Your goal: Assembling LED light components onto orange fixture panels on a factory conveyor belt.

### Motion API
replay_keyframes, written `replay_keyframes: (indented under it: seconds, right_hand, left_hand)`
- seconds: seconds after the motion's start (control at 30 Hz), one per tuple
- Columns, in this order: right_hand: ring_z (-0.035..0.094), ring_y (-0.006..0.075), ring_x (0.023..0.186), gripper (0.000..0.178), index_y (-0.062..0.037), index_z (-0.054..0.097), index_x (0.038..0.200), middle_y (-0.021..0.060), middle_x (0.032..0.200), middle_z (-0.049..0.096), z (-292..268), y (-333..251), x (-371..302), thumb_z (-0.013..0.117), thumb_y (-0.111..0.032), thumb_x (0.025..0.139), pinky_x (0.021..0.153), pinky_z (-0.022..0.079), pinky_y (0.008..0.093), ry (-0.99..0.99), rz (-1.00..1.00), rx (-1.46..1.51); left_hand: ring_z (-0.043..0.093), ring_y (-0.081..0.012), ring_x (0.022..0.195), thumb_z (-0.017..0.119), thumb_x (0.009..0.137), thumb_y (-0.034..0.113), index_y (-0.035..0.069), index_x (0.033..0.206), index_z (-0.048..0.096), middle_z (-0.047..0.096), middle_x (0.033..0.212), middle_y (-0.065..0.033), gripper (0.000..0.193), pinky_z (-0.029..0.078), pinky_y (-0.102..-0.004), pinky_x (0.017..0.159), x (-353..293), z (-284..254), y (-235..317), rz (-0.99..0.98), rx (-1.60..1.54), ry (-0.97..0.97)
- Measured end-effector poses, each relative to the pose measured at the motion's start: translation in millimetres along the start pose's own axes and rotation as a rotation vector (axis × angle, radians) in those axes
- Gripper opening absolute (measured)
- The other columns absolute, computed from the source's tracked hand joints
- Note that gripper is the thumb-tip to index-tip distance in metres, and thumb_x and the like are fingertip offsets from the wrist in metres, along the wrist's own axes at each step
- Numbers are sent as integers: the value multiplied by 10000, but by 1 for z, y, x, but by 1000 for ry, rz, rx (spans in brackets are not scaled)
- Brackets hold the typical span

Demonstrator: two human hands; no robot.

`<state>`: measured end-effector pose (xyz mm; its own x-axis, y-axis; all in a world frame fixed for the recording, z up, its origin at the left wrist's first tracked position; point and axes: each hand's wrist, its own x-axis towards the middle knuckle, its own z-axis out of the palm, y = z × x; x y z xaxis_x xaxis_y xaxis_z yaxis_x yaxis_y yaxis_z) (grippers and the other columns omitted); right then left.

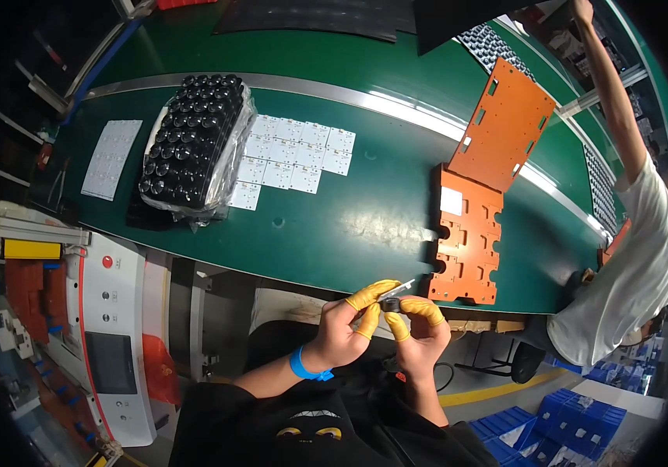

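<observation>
Both my hands meet just in front of the green conveyor belt point(365, 226), with yellow finger cots on the fingertips. My left hand point(343, 327), with a blue wristband, pinches thin metal tweezers point(401, 289) between thumb and forefinger. My right hand point(421, 335) holds a small dark round part point(393, 305) between thumb and forefinger. The tweezers' tip sits right at that part. An orange hinged fixture plate point(468, 237) lies on the belt just beyond my right hand, its upper leaf point(509, 124) tilted open.
A plastic-wrapped tray of black round lenses point(192, 144) rests on the belt at the left, beside white square circuit boards point(291, 159) and a white panel point(112, 158). A white control unit point(112, 327) stands at the lower left. A person in a white shirt point(638, 265) reaches up at right. Blue crates point(575, 420) sit below.
</observation>
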<state>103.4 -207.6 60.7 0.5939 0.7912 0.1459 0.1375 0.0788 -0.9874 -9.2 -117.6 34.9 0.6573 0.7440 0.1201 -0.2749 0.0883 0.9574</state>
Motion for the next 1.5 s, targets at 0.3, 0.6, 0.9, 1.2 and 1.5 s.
replay_keyframes:
  seconds: [0.3,0.6,0.9,1.2,1.5]
  right_hand:
    - [639,220,965,274,49,635,975,160,1046,653,2,-6,3,756,89,732,860,512,310,124,-128,-86]
    - [635,219,947,320,59,641,1027,179,1060,656,-8,-10,5,756,90,731,853,509,322,76,-162,-218]
    - [650,201,884,292,55,672,997,159,1018,674,-12,-9,4,761,93,722,801,520,296,100,-113,-266]
    - [633,154,830,198,64,695,977,105,944,670,-12,-8,0,732,88,783,758,511,261,195,119,-90]
    - [642,174,722,360,55,582,1065,109,862,641,-45,12,-9,530,-295,1002,674,529,295,4,630,369]
  left_hand:
    - [605,-193,1090,502,960,-54,-104,1301,502,610,1229,-165,344,494,-311,950,3,6,3,-48,-22,19]
    - [608,-182,1079,510,951,-64,-107,1295,509,617,1217,-160,346,502,-304,941,5,7,-2,-30,58,-24]
    - [656,-177,998,549,900,-90,-102,1235,565,674,1116,-155,336,535,-295,882,13,10,5,81,224,-44]
    - [711,-204,877,789,742,-21,-30,1138,659,724,974,-134,417,551,-290,791,24,2,0,87,209,-83]
    - [663,-231,936,739,654,-113,15,965,711,701,965,-110,337,537,-341,833,40,-10,16,39,12,-465]
